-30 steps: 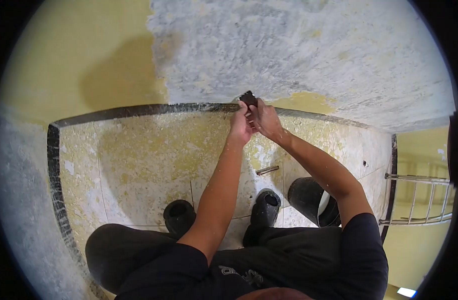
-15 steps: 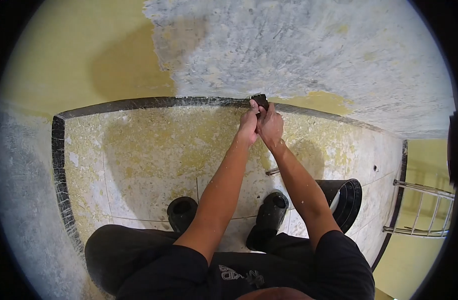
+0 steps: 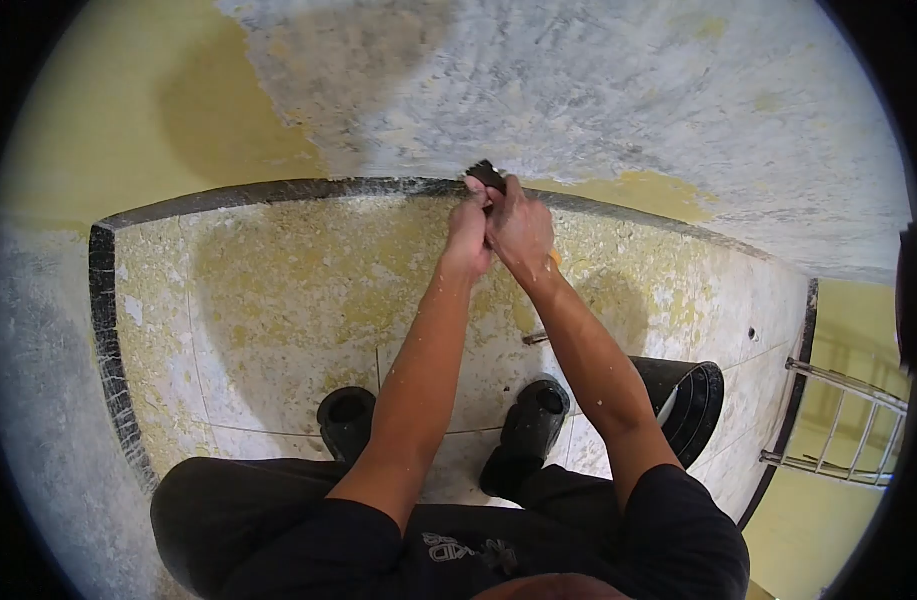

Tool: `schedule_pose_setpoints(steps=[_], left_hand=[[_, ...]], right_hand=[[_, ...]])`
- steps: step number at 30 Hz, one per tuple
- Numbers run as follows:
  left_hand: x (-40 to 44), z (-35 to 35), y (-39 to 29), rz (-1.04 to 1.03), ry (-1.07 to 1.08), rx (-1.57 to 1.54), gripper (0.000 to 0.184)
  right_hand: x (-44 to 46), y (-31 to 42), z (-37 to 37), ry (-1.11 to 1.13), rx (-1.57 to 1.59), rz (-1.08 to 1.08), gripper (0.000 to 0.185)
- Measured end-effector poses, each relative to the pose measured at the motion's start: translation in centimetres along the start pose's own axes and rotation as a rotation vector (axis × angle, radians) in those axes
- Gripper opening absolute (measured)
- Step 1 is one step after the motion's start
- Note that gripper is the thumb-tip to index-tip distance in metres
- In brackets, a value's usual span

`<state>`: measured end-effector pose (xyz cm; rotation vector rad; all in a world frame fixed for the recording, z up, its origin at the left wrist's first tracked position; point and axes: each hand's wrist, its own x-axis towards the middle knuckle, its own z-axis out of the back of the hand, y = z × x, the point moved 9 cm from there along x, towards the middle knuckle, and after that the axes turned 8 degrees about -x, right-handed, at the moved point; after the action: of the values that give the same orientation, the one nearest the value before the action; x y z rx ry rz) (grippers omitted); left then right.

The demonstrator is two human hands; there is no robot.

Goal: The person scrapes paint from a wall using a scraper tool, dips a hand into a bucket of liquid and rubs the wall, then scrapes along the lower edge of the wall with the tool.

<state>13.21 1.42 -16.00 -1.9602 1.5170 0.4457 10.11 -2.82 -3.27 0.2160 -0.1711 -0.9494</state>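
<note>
Hands together at 12 o'clock, both clamped on one small dark block [image 3: 488,176]. Left hand [image 3: 467,232] pinched it from the 9 o'clock side, right hand [image 3: 524,235] from the 3 o'clock side. Exact fingertip contact: couldn't tell.

Just changed: block had slid a little toward 9 o'clock along the wall [image 3: 579,90] base, so contact, as I judged it, was further from the yellow patch [image 3: 659,192] at 2 o'clock. Block sat right at the black skirting [image 3: 259,195], wall above it mottled grey-white.

Rest: floor [image 3: 309,290] speckled with yellow and white flakes. Short bar [image 3: 536,339] beside the right forearm, black bucket [image 3: 717,400] at 4 o'clock, metal rack [image 3: 849,378] beyond it. Dark shoes at 5 and 7 [image 3: 349,435].
</note>
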Motion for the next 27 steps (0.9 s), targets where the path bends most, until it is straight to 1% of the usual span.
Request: schedule_pose_setpoints(steps=[3,5,7,8,9,11,12,13,15,16,17,19,20,24,27], left_hand=[[-0.9,-0.7,-0.6,0.011,-0.017,-0.028,0.031],[0.4,-0.3,-0.1,0.014,0.018,-0.069,0.031],[0.4,0.0,0.9,0.062,0.019,0.066,0.031],[0.5,-0.3,1.2,0.051,0.023,0.057,0.031],[0.5,-0.6,2.0,0.069,0.000,0.073,0.029],[0.7,-0.8,3.4,0.112,-0.046,0.109,0.025],[0.8,-0.8,3.4,0.118,-0.005,0.103,0.026],[0.9,-0.1,3.3,0.121,-0.010,0.106,0.026],[1.3,0.5,1.8,0.046,0.036,0.055,0.026],[0.9,1.4,0.2,0.018,-0.028,0.073,0.028],[0.4,2.1,-1.0,0.019,-0.039,0.079,0.028],[-0.1,2.6,-3.5,-0.033,0.018,0.061,0.028],[0.0,3.3,-4.3,-0.044,-0.008,-0.019,0.030],[-0.5,3.3,-5.6,-0.076,0.010,0.026,0.031],[-0.6,2.3,-4.2,-0.029,0.009,-0.005,0.034]], right_hand=[[0.4,0.0,-0.2,-0.003,0.046,0.003,0.028],[0.5,-0.7,-1.1,-0.022,0.025,0.002,0.027],[0.0,-1.5,-1.1,-0.072,0.066,0.011,0.026],[-0.3,-2.8,-1.6,-0.065,0.086,-0.033,0.026],[-0.3,-3.5,-1.6,-0.073,0.087,-0.021,0.026],[-0.2,-5.2,-1.9,-0.033,-0.018,-0.097,0.030],[-0.3,-4.2,-0.9,-0.047,-0.007,-0.081,0.033],[-0.5,-3.8,-1.2,-0.043,-0.005,-0.086,0.033],[-0.3,-2.2,-1.7,-0.065,0.045,-0.050,0.034],[-0.1,-0.5,-1.4,-0.027,0.020,-0.034,0.032],[0.0,0.7,-1.7,-0.019,0.028,-0.039,0.032],[0.6,3.4,-2.5,0.004,0.074,0.059,0.024],[0.8,4.1,-3.5,-0.014,0.078,0.112,0.026],[0.7,5.1,-3.6,0.019,0.076,0.103,0.026],[0.4,4.5,-2.7,-0.002,0.047,0.125,0.027]])
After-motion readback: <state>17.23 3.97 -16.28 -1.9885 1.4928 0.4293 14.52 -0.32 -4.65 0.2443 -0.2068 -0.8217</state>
